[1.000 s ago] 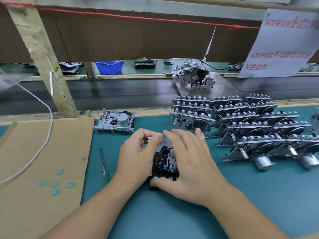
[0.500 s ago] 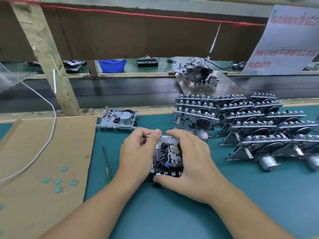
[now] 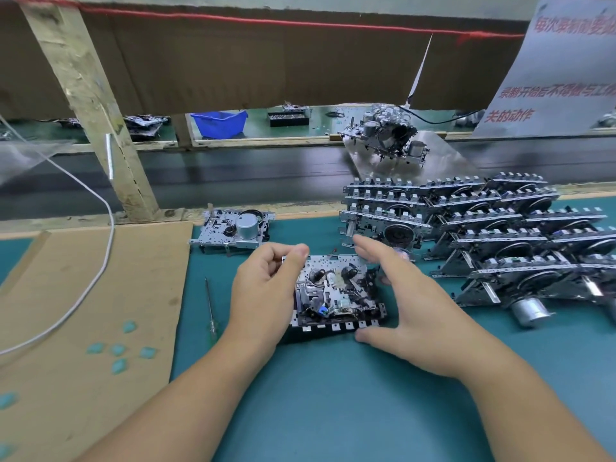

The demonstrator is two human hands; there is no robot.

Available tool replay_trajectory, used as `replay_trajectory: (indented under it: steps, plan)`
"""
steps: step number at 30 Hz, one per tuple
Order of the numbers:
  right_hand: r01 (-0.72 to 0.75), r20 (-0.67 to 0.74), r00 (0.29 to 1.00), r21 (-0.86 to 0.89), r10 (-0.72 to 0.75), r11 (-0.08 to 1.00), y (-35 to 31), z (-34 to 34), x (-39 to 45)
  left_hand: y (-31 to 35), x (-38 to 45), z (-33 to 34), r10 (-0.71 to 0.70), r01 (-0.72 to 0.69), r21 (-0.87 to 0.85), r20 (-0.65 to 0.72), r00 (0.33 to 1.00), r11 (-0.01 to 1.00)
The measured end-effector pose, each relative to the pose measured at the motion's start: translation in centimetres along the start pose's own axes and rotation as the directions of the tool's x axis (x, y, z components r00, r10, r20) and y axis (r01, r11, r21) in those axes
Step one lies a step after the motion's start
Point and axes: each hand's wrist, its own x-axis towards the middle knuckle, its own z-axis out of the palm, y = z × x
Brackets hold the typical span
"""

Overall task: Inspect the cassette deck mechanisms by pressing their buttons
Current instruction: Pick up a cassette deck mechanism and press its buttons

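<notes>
Here, unit in hand: one cassette deck mechanism (image 3: pixel 336 293) lies flat on the green mat (image 3: pixel 333 401), between both hands, its row of white buttons (image 3: pixel 335 326) facing the person.
Left hand: the left hand (image 3: pixel 265 295) grips the left edge of this mechanism, fingers curled over the far corner.
Right hand: the right hand (image 3: pixel 413 311) is spread wide; its thumb touches the mat by the button row, the fingers hover over the right side and grasp nothing.
Done pile, perhaps: one single mechanism (image 3: pixel 235 231) lies apart, behind the left hand; I cannot tell if it was checked.
Waiting units: a big stack of mechanisms (image 3: pixel 483 238) stands to the right.
Progress: I judge the work is early, with many units left.
Nearby: a thin screwdriver (image 3: pixel 210 310) lies beside the cardboard sheet (image 3: pixel 83 295).
</notes>
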Motion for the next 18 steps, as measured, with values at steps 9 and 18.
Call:
replay_trajectory:
  steps: [9, 18]
  plan:
    - [0.066, 0.005, 0.998, -0.151, -0.066, 0.986, -1.5, 1.0, -0.3, -0.1, -0.2, 0.0, 0.078, -0.078, 0.053, -0.001, 0.997, 0.995]
    - [0.04, -0.108, 0.991, -0.287, -0.074, 0.957, -4.1, 3.1, 1.1, 0.4, -0.8, 0.5, 0.125, -0.123, 0.111, -0.017, 0.992, 0.986]
